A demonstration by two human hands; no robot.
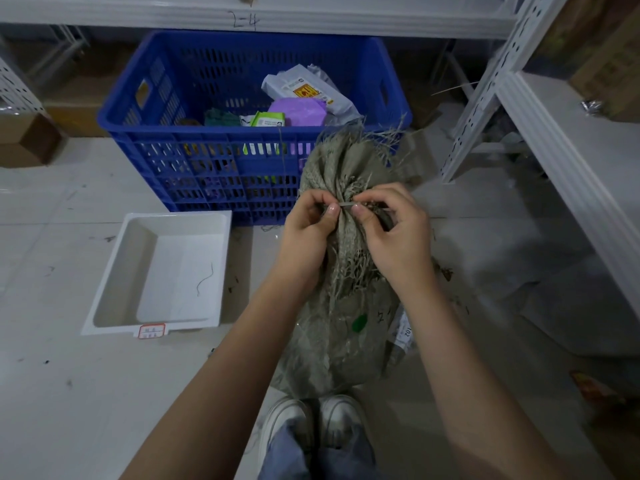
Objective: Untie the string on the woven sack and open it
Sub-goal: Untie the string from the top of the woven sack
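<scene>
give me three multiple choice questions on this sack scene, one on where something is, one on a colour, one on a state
1. Where does the white tray lie?
A. inside the crate
B. on the floor, left of the sack
C. on the shelf

2. What colour is the crate?
A. red
B. green
C. blue

3. How is the sack neck?
A. gathered and tied
B. spread wide open
C. cut off

Answers:
1 B, it sits on the floor beside the sack.
2 C, its slotted walls are blue.
3 A, the left hand and right hand pinch the string round the bunched neck.

Dim, bluish light — soft shadows, wide-angle bending at edges
</scene>
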